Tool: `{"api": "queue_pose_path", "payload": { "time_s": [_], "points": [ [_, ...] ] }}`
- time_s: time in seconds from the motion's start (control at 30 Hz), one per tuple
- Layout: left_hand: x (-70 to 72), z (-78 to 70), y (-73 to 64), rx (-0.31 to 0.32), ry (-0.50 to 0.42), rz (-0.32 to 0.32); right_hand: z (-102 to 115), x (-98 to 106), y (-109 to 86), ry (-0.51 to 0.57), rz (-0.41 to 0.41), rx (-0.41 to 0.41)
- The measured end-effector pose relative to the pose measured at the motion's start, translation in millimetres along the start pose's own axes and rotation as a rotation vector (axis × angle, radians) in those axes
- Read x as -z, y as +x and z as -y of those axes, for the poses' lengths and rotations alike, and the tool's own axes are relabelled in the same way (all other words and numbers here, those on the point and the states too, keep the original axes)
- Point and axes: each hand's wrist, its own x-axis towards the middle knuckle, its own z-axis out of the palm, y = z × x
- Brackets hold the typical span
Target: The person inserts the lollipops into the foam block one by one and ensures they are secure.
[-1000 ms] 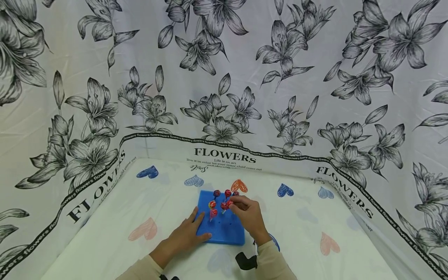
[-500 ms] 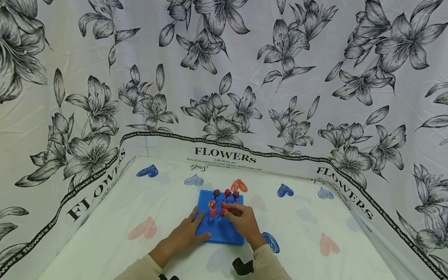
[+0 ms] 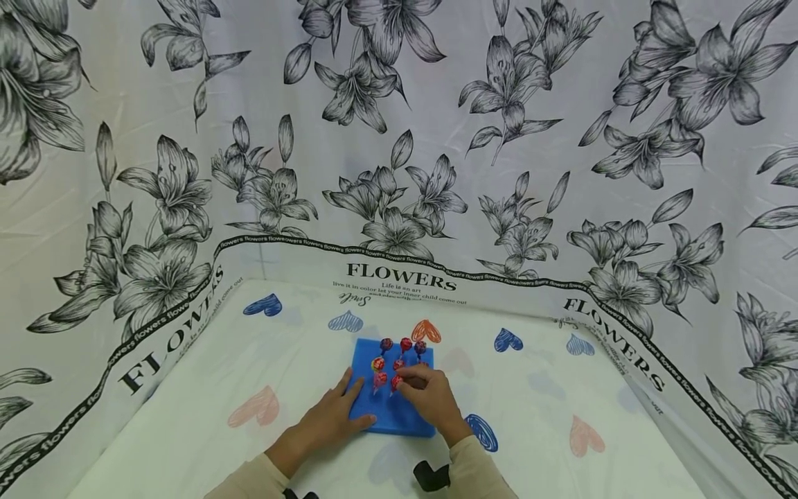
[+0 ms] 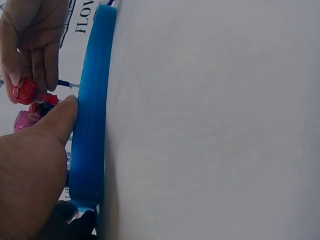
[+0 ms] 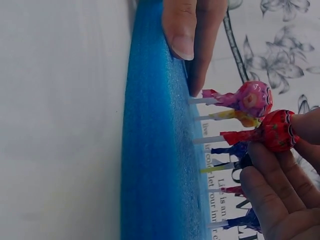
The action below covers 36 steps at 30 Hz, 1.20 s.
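Note:
My right hand (image 3: 431, 396) pinches the round head of a red-wrapped lollipop (image 5: 279, 131) between thumb and fingers. Its white stick meets the top face of a blue foam board (image 3: 399, 420); how deep it sits I cannot tell. Beside it stands a pink lollipop (image 5: 255, 98), with a red-and-yellow one (image 3: 377, 364) behind that. Farther back, more lollipops stand upright in the board, including a dark one (image 3: 386, 344) and a red one (image 3: 406, 344). My left hand (image 3: 330, 419) rests on the board's left side, fingers extended and thumb near the front edge.
Beneath the board lies a white cloth (image 3: 536, 430) printed with hearts. A floral curtain (image 3: 399, 201) rises behind and at both sides. A black strap piece (image 3: 431, 477) shows by the right sleeve.
My right hand has come from the board's right back part toward the front left, bringing the red lollipop beside the pink one. My left hand has stayed in place.

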Motion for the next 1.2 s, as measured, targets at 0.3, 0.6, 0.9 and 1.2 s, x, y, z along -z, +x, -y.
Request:
{"api": "queue_pose_path", "payload": {
  "time_s": [0.3, 0.6, 0.9, 1.2],
  "points": [
    [-0.8, 0.5, 0.8, -0.008, 0.004, -0.004, -19, -8, 5.1, -0.085, 0.016, 0.012],
    [1.8, -2.3, 0.2, -0.005, 0.010, -0.003, -17, -9, 5.9, -0.151, 0.019, 0.009],
    [1.0, -3.2, -0.9, 0.004, 0.001, 0.011, -5, 4, 1.7, -0.164, -0.015, 0.041],
    [-0.3, -2.3, 0.4, 0.011, 0.009, 0.008, 17, 35, 2.9, -0.072, -0.108, 0.137]
  ]
}}
